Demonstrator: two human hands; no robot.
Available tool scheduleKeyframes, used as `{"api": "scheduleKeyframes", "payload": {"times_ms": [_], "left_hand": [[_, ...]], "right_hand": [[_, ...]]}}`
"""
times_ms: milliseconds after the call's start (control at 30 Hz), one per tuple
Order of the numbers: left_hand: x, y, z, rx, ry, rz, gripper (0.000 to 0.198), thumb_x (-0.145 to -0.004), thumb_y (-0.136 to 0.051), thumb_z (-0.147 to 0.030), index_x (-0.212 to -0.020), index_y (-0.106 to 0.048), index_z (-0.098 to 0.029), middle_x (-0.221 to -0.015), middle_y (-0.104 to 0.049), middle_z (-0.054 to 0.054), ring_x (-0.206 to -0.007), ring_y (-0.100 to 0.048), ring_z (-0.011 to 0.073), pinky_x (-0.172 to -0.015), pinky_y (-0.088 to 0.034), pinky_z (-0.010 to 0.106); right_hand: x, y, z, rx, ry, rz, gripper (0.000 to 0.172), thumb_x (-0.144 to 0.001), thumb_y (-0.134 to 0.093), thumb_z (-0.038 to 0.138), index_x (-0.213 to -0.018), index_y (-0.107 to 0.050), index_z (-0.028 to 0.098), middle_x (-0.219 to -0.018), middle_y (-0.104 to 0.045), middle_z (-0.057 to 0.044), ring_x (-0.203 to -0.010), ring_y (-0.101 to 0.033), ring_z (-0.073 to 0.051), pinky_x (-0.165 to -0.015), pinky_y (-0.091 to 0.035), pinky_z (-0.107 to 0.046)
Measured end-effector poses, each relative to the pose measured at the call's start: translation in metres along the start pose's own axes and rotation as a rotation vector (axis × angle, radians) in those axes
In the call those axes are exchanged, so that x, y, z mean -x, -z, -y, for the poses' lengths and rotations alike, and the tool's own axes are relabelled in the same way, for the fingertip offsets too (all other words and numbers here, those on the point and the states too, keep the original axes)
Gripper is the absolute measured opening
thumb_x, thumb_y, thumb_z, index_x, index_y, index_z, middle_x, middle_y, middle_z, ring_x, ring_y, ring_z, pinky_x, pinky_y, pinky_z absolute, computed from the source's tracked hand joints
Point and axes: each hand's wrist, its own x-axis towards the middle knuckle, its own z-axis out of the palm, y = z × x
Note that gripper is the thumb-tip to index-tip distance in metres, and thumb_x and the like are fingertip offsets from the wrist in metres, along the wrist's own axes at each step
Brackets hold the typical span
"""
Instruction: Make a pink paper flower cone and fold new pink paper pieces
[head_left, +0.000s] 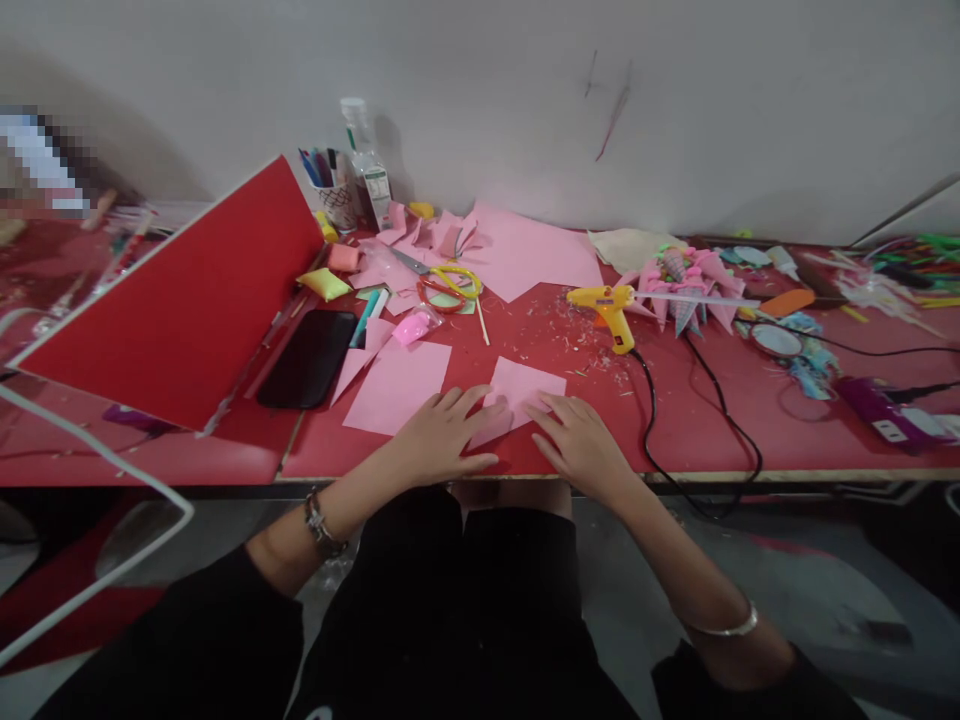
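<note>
A small sheet of pink paper [523,385] lies flat on the red tabletop close to its front edge. My left hand [450,437] rests on the sheet's left side with the fingers spread. On the right side of the same sheet, the fingertips of my right hand [581,440] touch down, also spread apart. Just left of it lies another pink sheet [401,385], partly behind my left hand. Behind these are a small bag of pink clay [415,326], scissors with yellow and orange handles [454,285] and a thin white stick [482,322].
A yellow glue gun [611,312] with a trailing black cord lies right of centre, near pink paper cones [682,285]. At left are a black phone [307,360] and an upright red board [195,300]. A pen cup [334,200] and a bottle [367,165] stand by the wall.
</note>
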Motion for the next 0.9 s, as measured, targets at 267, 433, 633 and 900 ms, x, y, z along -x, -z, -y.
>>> {"api": "scheduleKeyframes", "payload": {"times_ms": [267, 433, 633, 900], "left_hand": [[0.000, -0.011, -0.031, 0.026, -0.075, -0.026, 0.065, -0.074, -0.051, -0.043, -0.128, -0.027, -0.016, -0.128, -0.040, 0.010, -0.114, -0.035, 0.0255, -0.093, -0.031, 0.037], [-0.001, -0.019, -0.036, 0.012, -0.050, -0.028, 0.065, -0.073, -0.054, -0.038, -0.126, -0.027, -0.013, -0.126, -0.042, 0.010, -0.116, -0.034, 0.0242, -0.097, -0.028, 0.036], [0.000, -0.018, -0.038, -0.036, -0.047, -0.068, 0.062, -0.073, -0.055, -0.036, -0.125, -0.029, -0.014, -0.124, -0.043, 0.010, -0.111, -0.039, 0.0225, -0.093, -0.033, 0.033], [-0.001, -0.025, -0.042, -0.072, -0.062, -0.148, 0.044, -0.080, -0.048, -0.033, -0.118, -0.039, -0.013, -0.114, -0.051, 0.007, -0.101, -0.045, 0.0201, -0.087, -0.037, 0.030]], "right_hand": [[0.010, 0.008, 0.029, -0.188, -0.121, 0.053, 0.027, -0.081, -0.037, 0.020, -0.096, -0.056, 0.010, -0.088, -0.056, -0.012, -0.080, -0.051, -0.021, -0.073, -0.041, -0.034], [0.016, 0.009, 0.012, -0.189, -0.045, -0.003, 0.035, -0.081, -0.030, 0.014, -0.109, -0.051, 0.012, -0.119, -0.048, -0.013, -0.111, -0.041, -0.021, -0.092, -0.032, -0.037], [0.028, 0.005, 0.013, 0.025, -0.076, 0.060, 0.046, -0.081, -0.038, 0.040, -0.119, -0.044, 0.015, -0.127, -0.043, -0.011, -0.116, -0.037, -0.023, -0.096, -0.022, -0.045], [0.025, 0.000, 0.041, 0.085, -0.153, -0.011, 0.038, -0.071, -0.054, 0.029, -0.104, -0.056, 0.010, -0.093, -0.059, -0.014, -0.084, -0.051, -0.025, -0.077, -0.035, -0.040]]}}
